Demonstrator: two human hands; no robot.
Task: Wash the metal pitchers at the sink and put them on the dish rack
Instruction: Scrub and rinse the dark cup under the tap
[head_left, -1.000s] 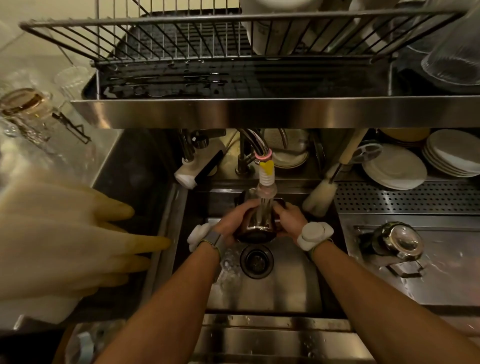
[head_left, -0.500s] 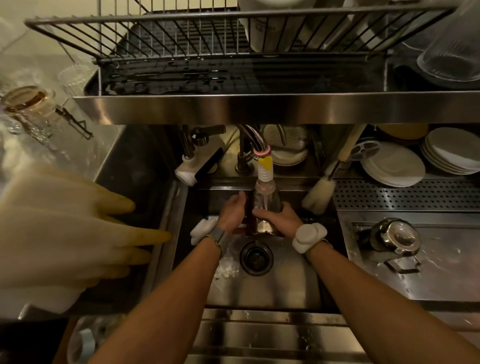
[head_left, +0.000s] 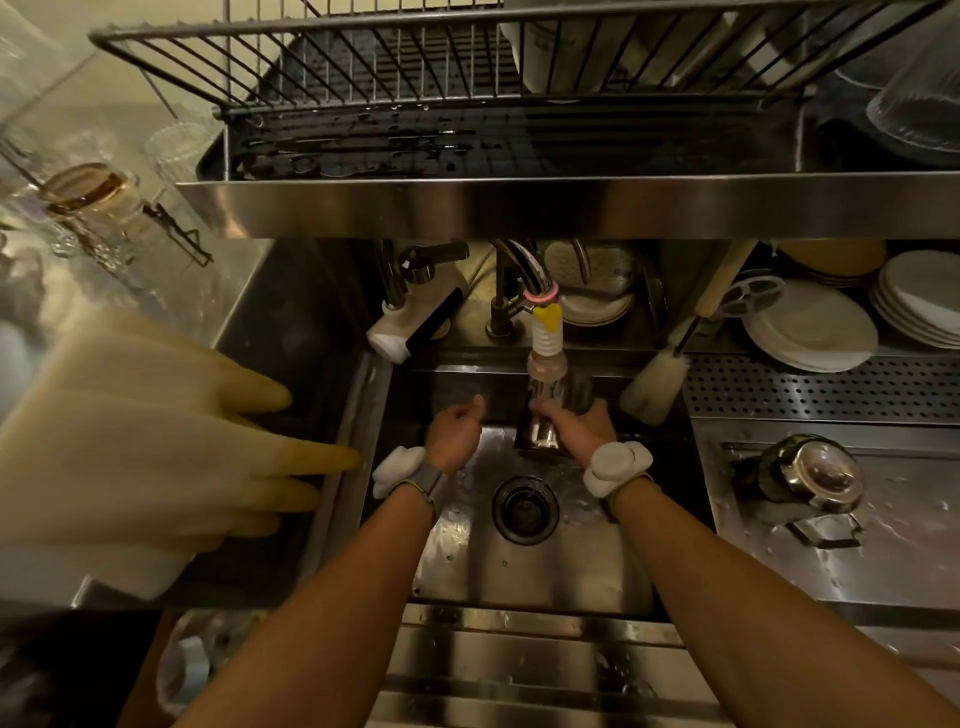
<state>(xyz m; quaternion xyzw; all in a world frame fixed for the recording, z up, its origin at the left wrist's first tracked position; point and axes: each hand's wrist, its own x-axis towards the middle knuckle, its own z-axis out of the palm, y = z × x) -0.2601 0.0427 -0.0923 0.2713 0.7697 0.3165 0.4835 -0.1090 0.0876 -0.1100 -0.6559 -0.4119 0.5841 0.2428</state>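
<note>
A metal pitcher (head_left: 570, 388) is held tilted under the running tap (head_left: 545, 332) at the back of the sink (head_left: 519, 571). My right hand (head_left: 577, 429) grips it from the front, fingers wrapped round its body. My left hand (head_left: 457, 430) hovers a little to the left of the pitcher, apart from it, loosely curled and holding nothing. A second metal pitcher (head_left: 810, 475) lies on its side on the wet counter to the right. The wire dish rack (head_left: 363, 67) sits on the shelf above the sink, its left part bare.
Pale rubber gloves (head_left: 156, 441) hang over the left counter edge. A bottle brush (head_left: 655, 384) leans at the sink's back right. Stacked plates (head_left: 810, 327) stand behind the perforated drainer. Glasses (head_left: 88, 192) stand at far left. The drain (head_left: 524, 509) is below my hands.
My left hand has let go of the pitcher and moved off to the left. My right hand has shifted the pitcher slightly right under the tap.
</note>
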